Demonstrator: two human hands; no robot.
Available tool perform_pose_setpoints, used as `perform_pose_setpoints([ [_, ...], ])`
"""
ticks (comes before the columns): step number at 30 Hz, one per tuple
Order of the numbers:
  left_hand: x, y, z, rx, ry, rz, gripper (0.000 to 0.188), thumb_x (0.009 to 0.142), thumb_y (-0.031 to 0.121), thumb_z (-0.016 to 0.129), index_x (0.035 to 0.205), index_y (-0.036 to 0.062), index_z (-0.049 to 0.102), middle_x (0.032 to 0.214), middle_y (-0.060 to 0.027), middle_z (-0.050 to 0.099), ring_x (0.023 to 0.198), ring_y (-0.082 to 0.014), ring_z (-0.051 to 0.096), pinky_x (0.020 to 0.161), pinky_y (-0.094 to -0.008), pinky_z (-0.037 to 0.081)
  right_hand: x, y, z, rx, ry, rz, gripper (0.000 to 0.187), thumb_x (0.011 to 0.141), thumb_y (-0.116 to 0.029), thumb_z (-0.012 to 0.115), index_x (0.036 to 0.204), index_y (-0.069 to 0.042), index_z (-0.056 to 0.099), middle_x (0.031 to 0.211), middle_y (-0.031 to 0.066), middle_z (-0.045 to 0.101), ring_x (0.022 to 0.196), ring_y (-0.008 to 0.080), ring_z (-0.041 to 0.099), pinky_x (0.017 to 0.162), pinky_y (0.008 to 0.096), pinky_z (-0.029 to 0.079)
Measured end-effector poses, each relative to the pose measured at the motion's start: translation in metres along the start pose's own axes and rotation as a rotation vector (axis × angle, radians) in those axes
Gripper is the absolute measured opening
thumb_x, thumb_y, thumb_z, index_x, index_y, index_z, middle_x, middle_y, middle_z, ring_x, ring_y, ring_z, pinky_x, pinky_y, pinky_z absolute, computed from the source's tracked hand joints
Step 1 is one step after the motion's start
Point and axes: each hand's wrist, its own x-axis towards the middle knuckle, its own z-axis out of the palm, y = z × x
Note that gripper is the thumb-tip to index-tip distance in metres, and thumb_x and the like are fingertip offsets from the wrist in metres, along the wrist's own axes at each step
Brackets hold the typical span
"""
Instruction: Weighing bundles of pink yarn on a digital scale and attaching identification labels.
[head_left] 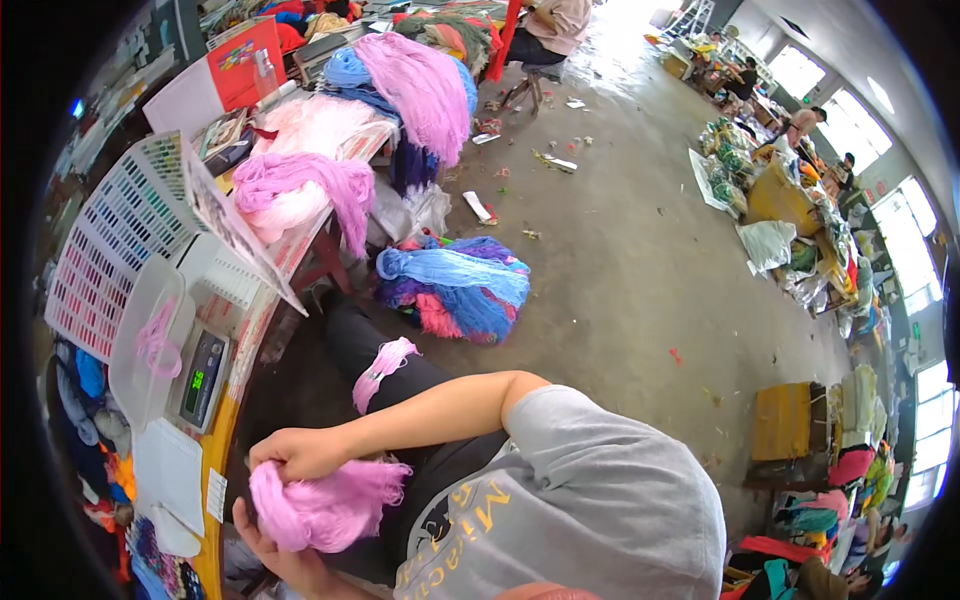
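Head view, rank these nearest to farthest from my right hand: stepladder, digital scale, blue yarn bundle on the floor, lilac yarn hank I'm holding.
From your right hand:
1. Lilac yarn hank: in its grasp.
2. Digital scale: on the table, to its upper left.
3. Blue yarn bundle: on the floor, to its upper right.
4. Stepladder: far in the background.

Grey floor [620, 290], glossy at far end; bright windows [850, 122] along right wall [882, 176]; yellow-edged table [213, 447] at left; pale ceiling [850, 28].

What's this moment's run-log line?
Left grip: touching pink yarn | Right grip: closed on same yarn | Pale pink bundle: on leg | Clear container: pink strands inside
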Motion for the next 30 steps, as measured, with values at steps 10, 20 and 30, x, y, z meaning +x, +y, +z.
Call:
perform_pose_setpoints([
  [10, 0.049, -0.040, -0.057, 0.128, -0.148, 0.073, 0.066, 0.075, 0.002, 0.051, 0.138, 0.0047, 0.031, 0.133, -0.0130, 0.044, 0.127, -0.0233, 0.038, 0.107, -0.0357, 0.026, 0.021, -0.013, -0.045, -0.496, -0.104, 0.081, 0.031, 0.068, -0.007, 0.060, 0.099, -0.003, 0.060, 0.083, 0.0149, 0.063, 0.076, 0.0270, 0.064, 0.068, 0.0338, 0.049],
  [20, 0.059, -0.051, -0.045, -0.098, -0.366, -0.431, 0.050, 0.098, 0.040, 0.030, 0.100, -0.0014, 0.059, 0.074, -0.0047, 0.059, 0.061, -0.0106, 0.053, 0.059, -0.0226, 0.042, 0.039, -0.014, -0.025, -0.892, -0.576, 0.177, 0.031, 0.071, -0.030, 0.062, 0.092, -0.007, 0.064, 0.080, 0.0174, 0.064, 0.075, 0.0362, 0.060, 0.069, 0.0413, 0.048],
  [30, 0.068, 0.028, -0.071, -0.515, -0.836, -0.204, 0.061, 0.093, 0.051, 0.031, 0.120, -0.0006, 0.050, 0.041, 0.0065, 0.035, 0.032, -0.0064, 0.034, 0.035, -0.0237, 0.032, 0.041, 0.028, -0.010, 0.329, -0.561, 0.317, 0.046, 0.079, -0.021, 0.068, 0.118, -0.002, 0.053, 0.104, 0.0017, 0.057, 0.093, 0.0097, 0.051, 0.085, 0.0257, 0.040],
])
